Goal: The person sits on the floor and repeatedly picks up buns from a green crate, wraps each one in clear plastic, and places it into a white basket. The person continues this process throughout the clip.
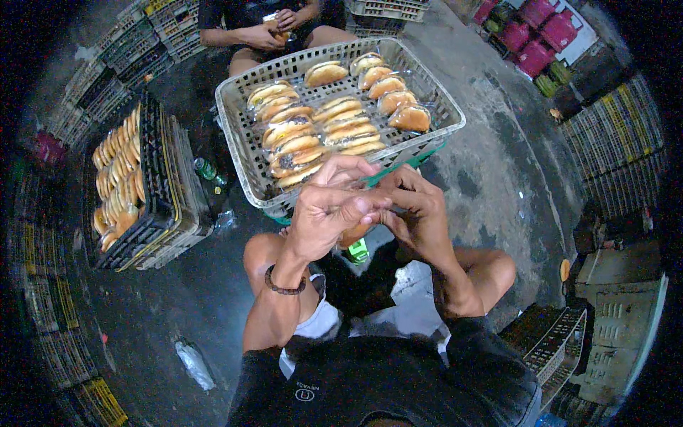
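My left hand point(326, 216), with a beaded bracelet point(285, 288) at its wrist, is closed on a brown bun point(356, 235) above my lap. From the other side my right hand point(419, 205) pinches at the top of the same bun. The fingers hide most of it, and any wrapper around it is hard to make out. Just beyond my hands stands a grey plastic crate point(243, 173), holding rows of filled buns point(349, 125) in clear wrappers. Below the bun is a small green-and-white object point(358, 251).
Across the crate sits a person point(267, 34) holding a wrapped bun point(277, 26). Stacked crates point(176, 213) on the left carry more buns point(120, 176). A green bottle point(205, 169) and a plastic bag point(195, 365) lie on the floor. Pink gas cylinders point(536, 32) stand back right.
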{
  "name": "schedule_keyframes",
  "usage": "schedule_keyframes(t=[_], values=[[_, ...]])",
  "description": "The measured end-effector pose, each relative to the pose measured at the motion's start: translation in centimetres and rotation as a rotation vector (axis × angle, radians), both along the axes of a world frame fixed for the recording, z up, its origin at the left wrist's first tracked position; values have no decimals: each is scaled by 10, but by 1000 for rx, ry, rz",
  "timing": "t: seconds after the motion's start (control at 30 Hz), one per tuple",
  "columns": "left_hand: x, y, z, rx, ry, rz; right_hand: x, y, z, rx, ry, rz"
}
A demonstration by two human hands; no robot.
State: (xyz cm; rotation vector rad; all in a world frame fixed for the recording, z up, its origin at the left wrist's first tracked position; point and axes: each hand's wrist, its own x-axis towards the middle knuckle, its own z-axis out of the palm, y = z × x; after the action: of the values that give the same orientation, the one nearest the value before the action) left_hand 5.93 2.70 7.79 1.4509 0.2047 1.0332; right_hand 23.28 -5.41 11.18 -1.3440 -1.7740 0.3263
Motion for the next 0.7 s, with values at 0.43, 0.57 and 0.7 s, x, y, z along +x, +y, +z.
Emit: schedule_keyframes(t=[0.43, 0.57, 0.7], values=[[-19, -22, 20, -294, 131, 219, 7, -20, 13, -104, 197, 46], [-30, -30, 33, -232, 197, 93, 19, -31, 11, 56, 41, 268], [-48, -33, 50, -271, 497, -98, 3, -47, 12, 245, -9, 246]])
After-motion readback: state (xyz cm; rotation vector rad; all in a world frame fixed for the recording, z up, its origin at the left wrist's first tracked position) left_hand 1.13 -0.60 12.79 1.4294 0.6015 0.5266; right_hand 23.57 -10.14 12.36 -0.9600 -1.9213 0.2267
